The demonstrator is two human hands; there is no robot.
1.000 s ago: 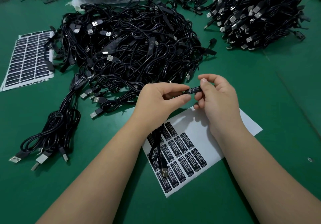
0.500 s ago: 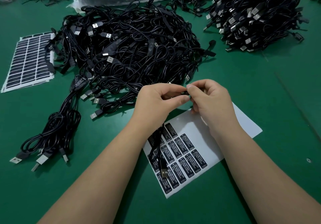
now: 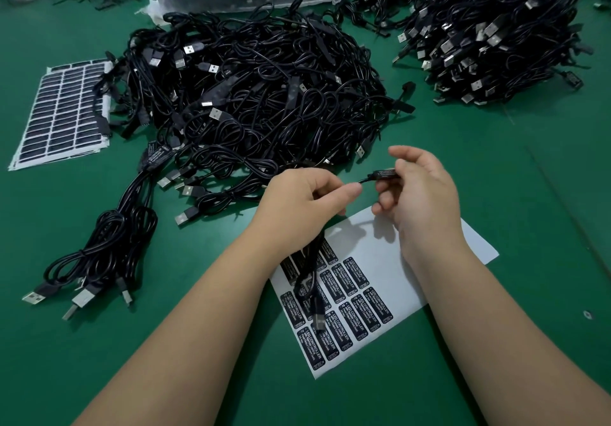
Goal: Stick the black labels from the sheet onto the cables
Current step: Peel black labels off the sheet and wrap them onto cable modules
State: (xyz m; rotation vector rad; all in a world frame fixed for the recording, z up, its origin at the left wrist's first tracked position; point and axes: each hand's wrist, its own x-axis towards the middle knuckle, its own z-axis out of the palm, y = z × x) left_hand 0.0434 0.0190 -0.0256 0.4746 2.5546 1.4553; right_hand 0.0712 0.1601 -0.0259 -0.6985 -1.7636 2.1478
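**Operator:** Report hand status and cable position.

**Inspector:** The right hand (image 3: 420,191) pinches the small controller block (image 3: 384,173) of the cable in hand (image 3: 309,270) between thumb and fingers (image 3: 401,165). The left hand (image 3: 305,197) holds the cord just beside the block, with thumb and forefinger closed on it. The rest of that cable hangs below the left hand and trails across the label sheet (image 3: 390,260), its USB plug lying on the remaining black labels (image 3: 355,318).

**Operator:** What has changed?

**Inspector:** Half a second ago the two hands were pressed together around the block, fingertips touching. They have now drawn apart, and the block is exposed between them with a printed face showing. Judgement: the wrap-and-press step on this label is finished or nearly so.

**Operator:** Consequence for the task?

**Inspector:** This cable appears ready to set aside. A small group of labelled cables (image 3: 99,253) lies on the table (image 3: 529,227) to the left. The large unsorted heap (image 3: 258,95) sits behind the hands; a second heap (image 3: 489,38) lies far right. A full spare sheet (image 3: 62,111) waits at far left.

**Operator:** Remaining work?

**Inspector:** Substantial. The sheet in use retains several rows.
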